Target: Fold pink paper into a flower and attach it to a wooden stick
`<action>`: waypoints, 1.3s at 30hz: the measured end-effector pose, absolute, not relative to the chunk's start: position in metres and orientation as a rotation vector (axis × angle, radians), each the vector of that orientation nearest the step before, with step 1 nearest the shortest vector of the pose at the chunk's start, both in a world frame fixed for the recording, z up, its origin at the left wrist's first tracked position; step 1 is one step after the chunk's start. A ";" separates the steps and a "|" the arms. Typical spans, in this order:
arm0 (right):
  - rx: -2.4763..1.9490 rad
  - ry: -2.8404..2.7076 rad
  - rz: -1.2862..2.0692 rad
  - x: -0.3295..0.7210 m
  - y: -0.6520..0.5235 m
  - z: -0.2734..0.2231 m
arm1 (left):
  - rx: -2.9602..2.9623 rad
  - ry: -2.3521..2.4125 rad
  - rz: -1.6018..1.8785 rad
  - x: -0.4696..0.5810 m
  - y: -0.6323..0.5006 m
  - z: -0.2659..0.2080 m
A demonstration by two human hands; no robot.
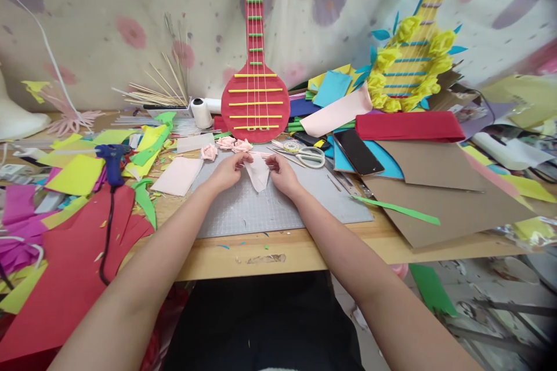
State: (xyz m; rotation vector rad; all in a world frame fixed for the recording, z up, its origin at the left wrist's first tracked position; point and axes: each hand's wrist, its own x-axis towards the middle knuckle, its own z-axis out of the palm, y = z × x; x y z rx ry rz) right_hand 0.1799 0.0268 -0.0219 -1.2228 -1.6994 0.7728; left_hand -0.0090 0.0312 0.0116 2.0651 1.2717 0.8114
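Note:
A small pale pink piece of crepe paper (258, 175) hangs between my hands above the grey cutting mat (226, 214). My left hand (230, 171) pinches its upper left edge, fingers closed. On the other side, my right hand (282, 174) grips its upper right edge with thumb and fingers. Just beyond my fingers lie several pink paper roses (242, 146). Scissors with white handles (310, 156) rest to the right of my right hand. Pale pink paper squares (178, 175) lie left of my left hand.
A red paper-covered lute (255, 101) stands against the curtain. A blue glue gun (112, 165) sits at left among paper scraps. To the right are a phone (357, 152), brown cardboard (435, 208) and a yellow flowered instrument (409, 64). A thread spool (201, 113) stands behind.

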 end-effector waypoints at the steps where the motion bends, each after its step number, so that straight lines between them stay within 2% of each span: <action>1: -1.222 -1.702 0.766 0.180 0.027 -0.022 | 2.117 1.306 0.805 -0.010 0.028 0.012; 7: -1.280 -1.806 0.663 0.180 0.019 -0.013 | 2.256 1.641 0.898 -0.026 0.016 0.007; 12: -1.168 -2.050 0.659 0.173 0.009 -0.005 | 2.358 1.768 0.817 -0.035 0.015 0.002; 20: -1.205 -2.085 0.674 0.169 0.008 -0.004 | 2.498 1.454 0.686 -0.030 0.002 0.007; 39: -1.410 -2.094 0.358 0.145 0.009 -0.008 | 2.175 1.750 0.722 -0.010 0.008 0.007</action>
